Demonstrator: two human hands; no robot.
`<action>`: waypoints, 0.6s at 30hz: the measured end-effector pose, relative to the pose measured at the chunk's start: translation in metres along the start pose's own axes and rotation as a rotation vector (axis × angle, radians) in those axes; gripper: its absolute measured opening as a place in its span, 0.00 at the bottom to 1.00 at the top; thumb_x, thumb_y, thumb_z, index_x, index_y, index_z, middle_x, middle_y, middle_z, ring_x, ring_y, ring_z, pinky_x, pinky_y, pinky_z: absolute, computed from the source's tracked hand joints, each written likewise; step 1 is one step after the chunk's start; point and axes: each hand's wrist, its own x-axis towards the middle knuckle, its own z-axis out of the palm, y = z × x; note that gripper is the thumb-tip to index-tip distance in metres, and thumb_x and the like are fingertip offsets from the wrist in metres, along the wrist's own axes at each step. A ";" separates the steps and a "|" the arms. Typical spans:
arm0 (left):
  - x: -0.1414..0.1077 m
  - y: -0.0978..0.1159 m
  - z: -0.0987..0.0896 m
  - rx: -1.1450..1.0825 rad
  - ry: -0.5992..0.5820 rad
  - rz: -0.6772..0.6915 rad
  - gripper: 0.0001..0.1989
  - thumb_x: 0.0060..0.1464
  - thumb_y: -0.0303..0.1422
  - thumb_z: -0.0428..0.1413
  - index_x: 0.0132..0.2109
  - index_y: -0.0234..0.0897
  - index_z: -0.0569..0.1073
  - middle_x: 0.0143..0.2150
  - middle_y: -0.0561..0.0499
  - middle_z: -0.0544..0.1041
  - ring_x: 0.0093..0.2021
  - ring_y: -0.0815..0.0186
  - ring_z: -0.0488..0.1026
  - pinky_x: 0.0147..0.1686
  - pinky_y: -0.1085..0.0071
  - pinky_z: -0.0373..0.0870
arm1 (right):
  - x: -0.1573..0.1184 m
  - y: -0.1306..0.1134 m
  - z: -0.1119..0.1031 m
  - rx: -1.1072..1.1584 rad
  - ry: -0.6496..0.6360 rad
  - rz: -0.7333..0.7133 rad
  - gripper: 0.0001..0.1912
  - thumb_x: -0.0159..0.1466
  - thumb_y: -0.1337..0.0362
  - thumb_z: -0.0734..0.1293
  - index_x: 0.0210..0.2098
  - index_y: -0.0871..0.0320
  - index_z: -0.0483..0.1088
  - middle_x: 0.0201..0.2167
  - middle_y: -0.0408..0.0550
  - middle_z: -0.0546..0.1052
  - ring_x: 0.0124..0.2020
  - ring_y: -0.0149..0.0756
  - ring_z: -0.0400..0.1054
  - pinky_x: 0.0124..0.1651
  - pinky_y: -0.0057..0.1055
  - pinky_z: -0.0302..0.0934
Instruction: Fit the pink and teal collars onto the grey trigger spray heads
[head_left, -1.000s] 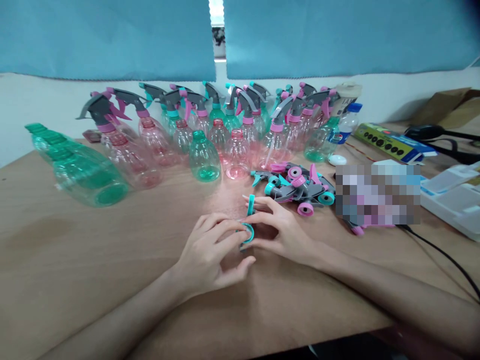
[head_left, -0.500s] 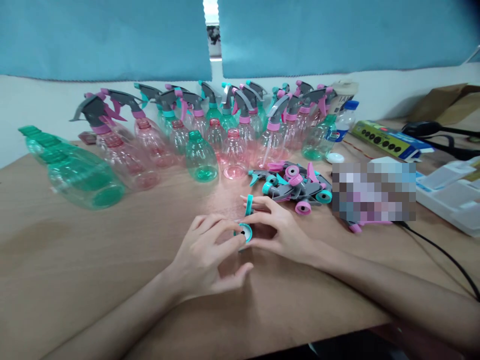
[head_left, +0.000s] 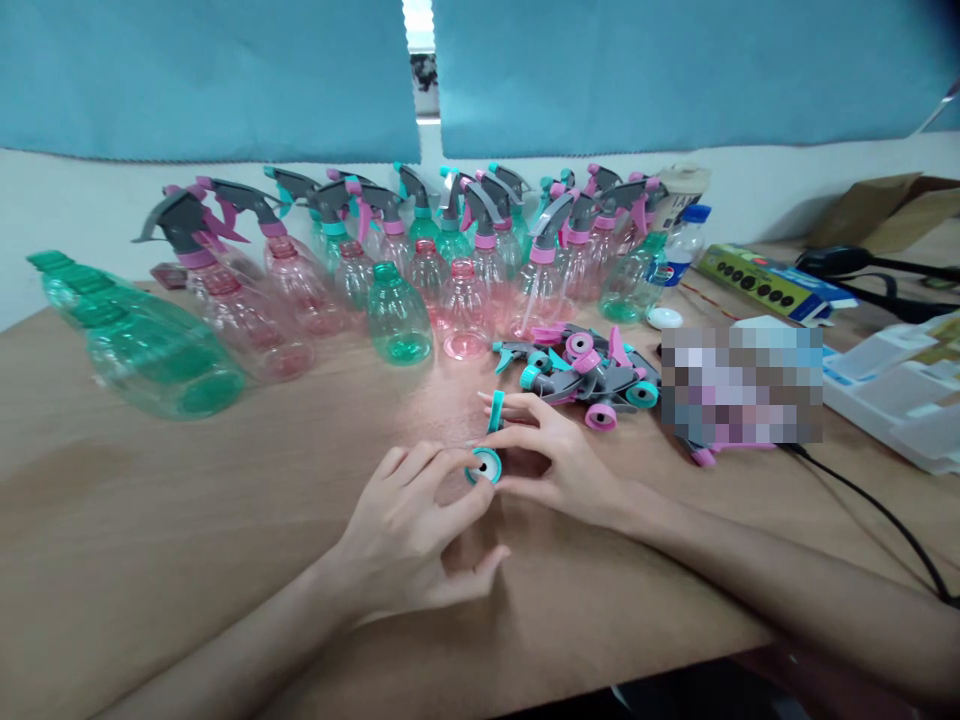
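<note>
A grey spray trigger head with a teal trigger and teal collar point(head_left: 486, 467) lies low over the table, its collar facing me. My right hand point(head_left: 559, 455) is closed around it from the right, the teal trigger poking up past the fingers. A white disc with a dark centre hole shows inside the collar. My left hand point(head_left: 412, 525) touches the collar and disc with two fingertips, its thumb stretched out well apart below. The hands hide most of the head's grey body. Just beyond my right hand lies a pile of loose spray trigger heads point(head_left: 589, 375), pink and teal.
Clear green bottles point(head_left: 161, 360) and pink bottles point(head_left: 465, 310) stand across the back, several with spray heads fitted. Right of them are a capped drink bottle point(head_left: 684, 250), a yellow-blue box point(head_left: 772, 285), a plastic organiser tray point(head_left: 900, 420) and a black cable point(head_left: 877, 505).
The left fingertips have shifted slightly on the collar, and more of the white disc shows. The right hand keeps its hold. The whole view has slid slightly.
</note>
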 end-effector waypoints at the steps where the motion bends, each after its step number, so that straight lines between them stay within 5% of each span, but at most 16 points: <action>1: 0.000 0.001 0.000 0.004 0.003 -0.004 0.15 0.49 0.42 0.55 0.42 0.38 0.73 0.42 0.45 0.76 0.39 0.58 0.69 0.33 0.65 0.60 | 0.000 0.000 0.000 -0.001 0.001 0.001 0.15 0.58 0.59 0.70 0.45 0.53 0.72 0.52 0.52 0.65 0.54 0.43 0.63 0.55 0.45 0.62; 18: 0.000 0.003 0.011 -0.016 -0.020 -0.046 0.11 0.53 0.35 0.55 0.44 0.38 0.71 0.42 0.47 0.77 0.43 0.58 0.69 0.38 0.65 0.64 | -0.001 0.000 0.000 -0.063 -0.010 0.018 0.13 0.60 0.59 0.68 0.44 0.55 0.72 0.53 0.54 0.65 0.56 0.47 0.61 0.55 0.48 0.61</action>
